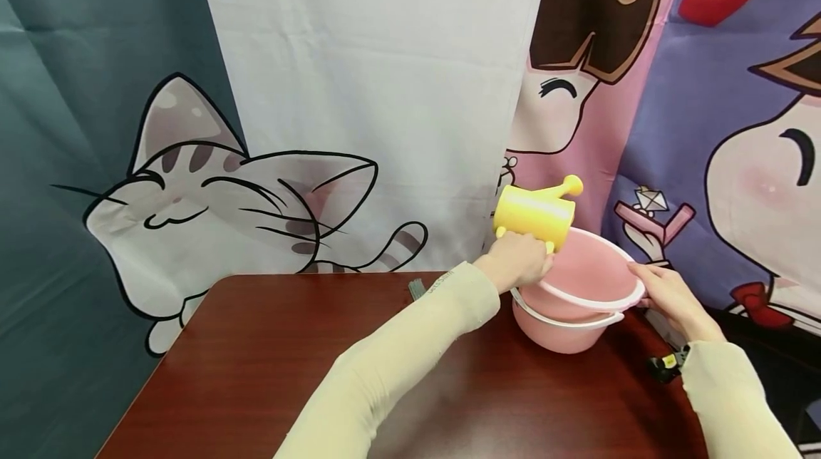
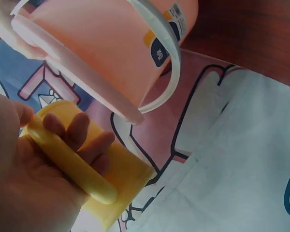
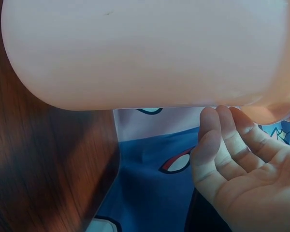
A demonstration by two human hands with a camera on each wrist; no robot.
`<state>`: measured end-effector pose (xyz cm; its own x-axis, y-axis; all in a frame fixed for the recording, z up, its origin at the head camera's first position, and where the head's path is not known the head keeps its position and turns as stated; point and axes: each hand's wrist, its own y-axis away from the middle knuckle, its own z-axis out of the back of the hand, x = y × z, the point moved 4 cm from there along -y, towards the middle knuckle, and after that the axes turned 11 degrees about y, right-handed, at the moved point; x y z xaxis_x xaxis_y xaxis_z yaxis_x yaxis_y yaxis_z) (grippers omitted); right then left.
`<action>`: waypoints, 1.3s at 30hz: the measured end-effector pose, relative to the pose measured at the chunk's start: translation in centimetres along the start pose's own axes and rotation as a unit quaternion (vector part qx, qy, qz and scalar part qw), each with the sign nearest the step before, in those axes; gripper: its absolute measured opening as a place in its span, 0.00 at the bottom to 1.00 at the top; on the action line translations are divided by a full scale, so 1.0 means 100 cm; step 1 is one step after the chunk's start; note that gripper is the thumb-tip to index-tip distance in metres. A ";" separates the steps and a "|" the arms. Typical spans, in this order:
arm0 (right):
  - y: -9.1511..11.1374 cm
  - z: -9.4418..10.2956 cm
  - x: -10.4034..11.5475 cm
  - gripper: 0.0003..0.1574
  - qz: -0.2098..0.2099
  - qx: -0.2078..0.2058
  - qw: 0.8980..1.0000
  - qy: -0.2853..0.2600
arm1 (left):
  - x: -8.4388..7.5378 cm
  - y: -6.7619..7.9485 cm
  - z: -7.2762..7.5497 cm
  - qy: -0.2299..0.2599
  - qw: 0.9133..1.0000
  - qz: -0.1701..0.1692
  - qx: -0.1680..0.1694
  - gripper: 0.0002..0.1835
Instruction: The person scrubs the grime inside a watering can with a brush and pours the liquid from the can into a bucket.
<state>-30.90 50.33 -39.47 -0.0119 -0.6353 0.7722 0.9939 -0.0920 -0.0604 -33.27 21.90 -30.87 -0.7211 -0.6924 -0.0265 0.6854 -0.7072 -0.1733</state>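
In the head view, my left hand (image 1: 518,259) grips a yellow toy watering can (image 1: 532,213) beside and partly above the near-left rim of a pink bucket (image 1: 590,266). The left wrist view has those fingers (image 2: 94,150) curled round the can's handle (image 2: 67,162). The can's spout (image 1: 558,188) points up and to the right. Its contents are hidden. At the bucket's right side, my right hand (image 1: 673,298) holds the rim, its fingers (image 3: 227,128) bent against the underside. A pale bail handle (image 1: 571,322) hangs down round the bucket's front.
The bucket stands near the far right corner of a reddish-brown table (image 1: 308,373). A small grey-green object (image 1: 417,288) lies by the far edge, partly behind the left sleeve. A dark device with a yellow mark (image 1: 668,365) sits at the right wrist. Printed curtains (image 1: 385,88) hang behind.
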 end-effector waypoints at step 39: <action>0.001 -0.001 0.000 0.39 -0.005 -0.010 1.000 0.007 | -0.006 -0.012 -0.002 -0.116 0.991 -0.059 -0.017 0.20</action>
<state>-30.82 50.22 -39.57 -0.0243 -0.6454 0.7635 0.9914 -0.1139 -0.0647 -33.70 23.14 -30.87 -0.7512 -0.6215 0.2223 0.5906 -0.7833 -0.1941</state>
